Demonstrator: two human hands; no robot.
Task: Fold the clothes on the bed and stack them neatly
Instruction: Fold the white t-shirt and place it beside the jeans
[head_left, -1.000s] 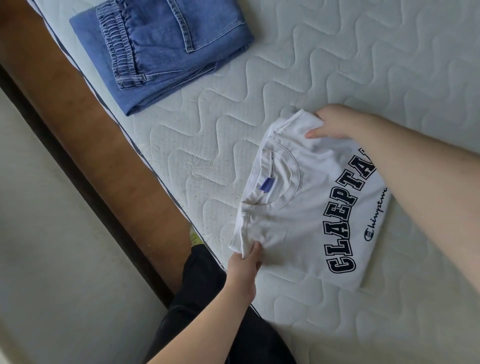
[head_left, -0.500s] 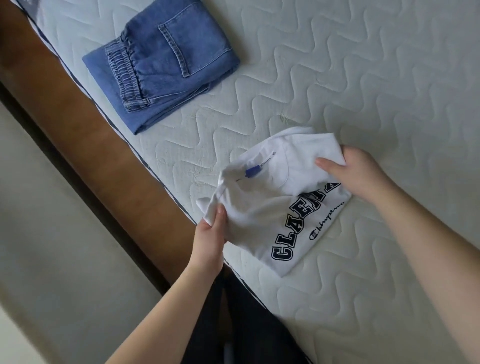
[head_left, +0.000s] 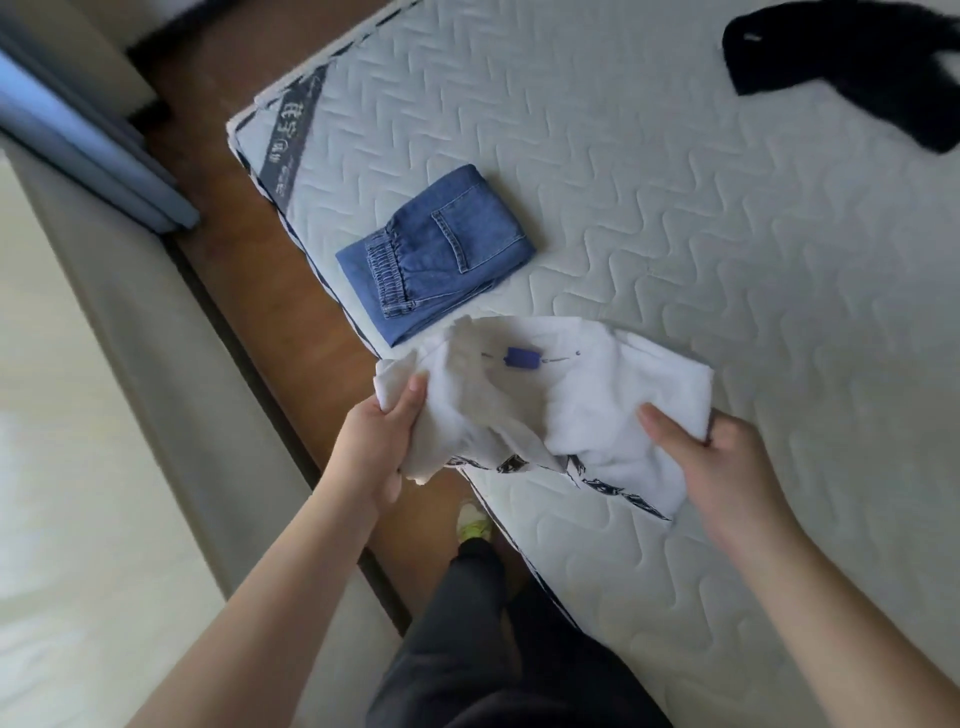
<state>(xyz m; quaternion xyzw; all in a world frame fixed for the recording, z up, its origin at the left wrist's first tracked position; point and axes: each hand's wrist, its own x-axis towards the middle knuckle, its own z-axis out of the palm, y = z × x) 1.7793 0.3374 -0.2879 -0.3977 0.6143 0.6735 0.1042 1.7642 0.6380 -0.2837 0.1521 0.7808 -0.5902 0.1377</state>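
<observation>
Both hands grip the white shirt (head_left: 524, 410), lifted over the near left edge of the bed (head_left: 727, 234): the left hand (head_left: 382, 447) clutches its left end, the right hand (head_left: 722, 457) pinches its right end. Folded jeans (head_left: 436, 254) lie just beyond it. A black garment (head_left: 852, 62) sprawls far right.

Folded white T-shirt (head_left: 587, 410) w/ navy lettering, held bunched above the bed's (head_left: 727, 234) near edge; folded blue jeans (head_left: 436, 254) lie flat just beyond; black garment (head_left: 852, 62) sprawls unfolded at far corner.
</observation>
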